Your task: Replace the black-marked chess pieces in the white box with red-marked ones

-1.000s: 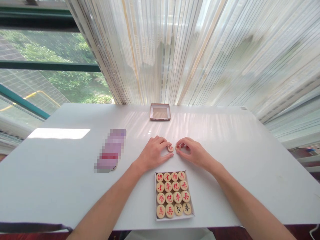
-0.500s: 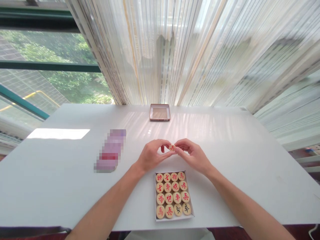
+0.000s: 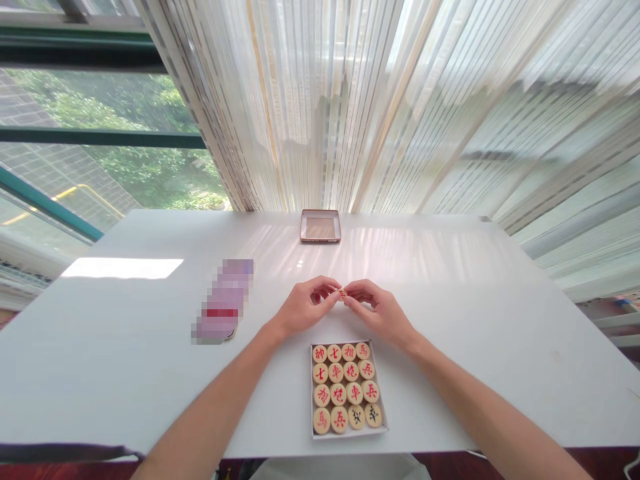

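My left hand (image 3: 303, 308) and my right hand (image 3: 376, 309) meet fingertip to fingertip above the white table (image 3: 450, 300). Both pinch a small round wooden chess piece (image 3: 342, 293) with a red mark; only a sliver of it shows between the fingers. Whether a second piece is stacked with it I cannot tell. Just in front of the hands, near the table's front edge, lies a white box (image 3: 349, 390) packed with several round wooden pieces, most with red characters, two with black.
A small brown-rimmed tray or lid (image 3: 321, 225) lies at the far middle of the table. A blurred purple object (image 3: 223, 301) lies left of my left hand. Striped sheer curtains (image 3: 400, 100) hang behind the table; a window (image 3: 100, 133) shows at the left.
Two pieces lay side by side on the table under my fingers. My hands lifted and came together, and now pinch a piece between them with its face turned mostly out of sight.
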The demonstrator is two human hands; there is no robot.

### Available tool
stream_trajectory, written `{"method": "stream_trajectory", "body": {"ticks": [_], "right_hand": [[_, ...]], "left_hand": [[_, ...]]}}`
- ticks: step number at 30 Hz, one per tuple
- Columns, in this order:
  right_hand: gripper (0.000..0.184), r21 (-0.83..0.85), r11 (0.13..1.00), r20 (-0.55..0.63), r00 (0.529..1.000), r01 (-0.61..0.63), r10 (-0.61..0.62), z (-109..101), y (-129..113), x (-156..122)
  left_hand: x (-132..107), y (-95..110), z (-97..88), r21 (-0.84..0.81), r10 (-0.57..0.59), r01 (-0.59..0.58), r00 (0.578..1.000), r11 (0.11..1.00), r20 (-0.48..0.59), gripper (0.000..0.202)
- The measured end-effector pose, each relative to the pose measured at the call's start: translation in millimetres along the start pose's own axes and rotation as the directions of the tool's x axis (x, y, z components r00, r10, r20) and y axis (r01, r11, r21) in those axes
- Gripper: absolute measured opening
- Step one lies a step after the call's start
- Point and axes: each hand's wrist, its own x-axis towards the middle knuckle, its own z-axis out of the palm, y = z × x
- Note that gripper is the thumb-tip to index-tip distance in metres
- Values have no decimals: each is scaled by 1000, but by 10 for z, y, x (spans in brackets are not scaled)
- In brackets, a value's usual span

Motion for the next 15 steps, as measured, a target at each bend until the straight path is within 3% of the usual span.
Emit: {"method": "stream_trajectory", "body": {"ticks": [8,15], "right_hand": [[15,-37,999,-11,999,37,-37,32,-21,-3],[17,-12,1000,-35,999,25,-25,42,-16,1]], "left_hand": [[16,-50,22,-125,-53,52,999,991,-6,26],[23,-18,-25,-113,-13,17,999,993,37,23]]}}
